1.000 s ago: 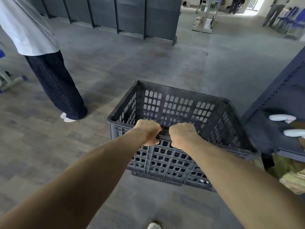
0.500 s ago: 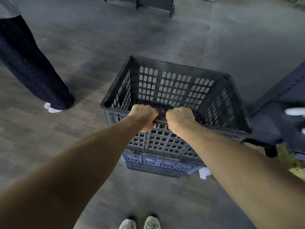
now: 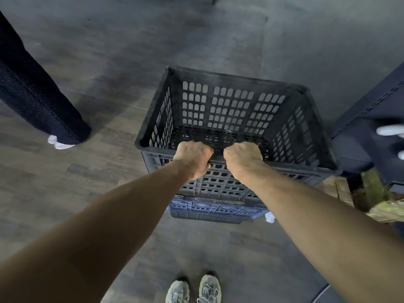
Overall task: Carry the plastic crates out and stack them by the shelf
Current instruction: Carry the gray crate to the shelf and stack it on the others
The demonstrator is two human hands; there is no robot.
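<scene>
Both hands grip the near rim of a dark crate held over a blue crate on the floor.

Far to the left of the left hand (image 3: 192, 159) stands another person's dark trouser leg (image 3: 37, 99) with a white shoe (image 3: 59, 143). Left hand and right hand (image 3: 242, 159) are fists closed on the near edge of the dark crate (image 3: 231, 110), nearly touching each other. Under it a blue crate (image 3: 214, 212) shows; whether the two touch cannot be told. Below the hands are the wearer's grey sneakers (image 3: 193, 289). Just right of the right hand, close beside the crate, stands a dark shelf (image 3: 367, 127) holding pale objects (image 3: 390, 130). No readable writing shows.
</scene>
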